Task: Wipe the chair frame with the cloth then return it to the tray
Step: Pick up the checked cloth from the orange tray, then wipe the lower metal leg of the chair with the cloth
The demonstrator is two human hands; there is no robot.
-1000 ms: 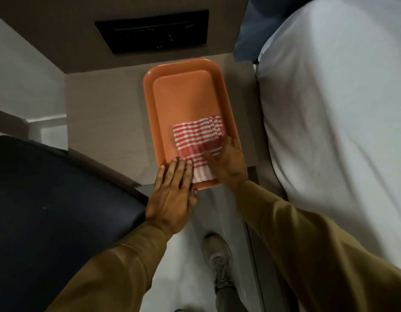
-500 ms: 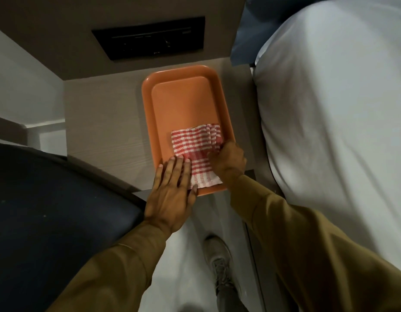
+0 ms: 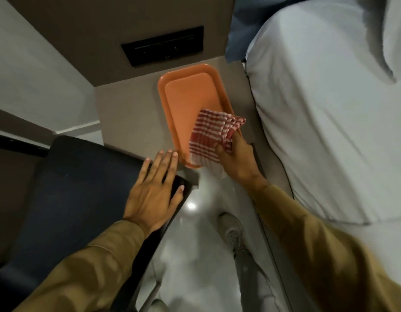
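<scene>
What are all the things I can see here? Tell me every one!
Orange plastic tray: one, orange, on the beige bedside table.
Red-and-white checked cloth: one, lifted over the tray's near right corner, held.
Beige bedside table: one, between chair and bed.
Dark chair: one, navy-black, lower left.
White bed sheet: one, right side.
Black wall panel: one, above the tray.
Grey shoe: one, on the shiny floor.
Left hand: open, flat over the chair's edge.
Right hand: fingers gripping the cloth.
Sleeves: two, mustard brown.
</scene>
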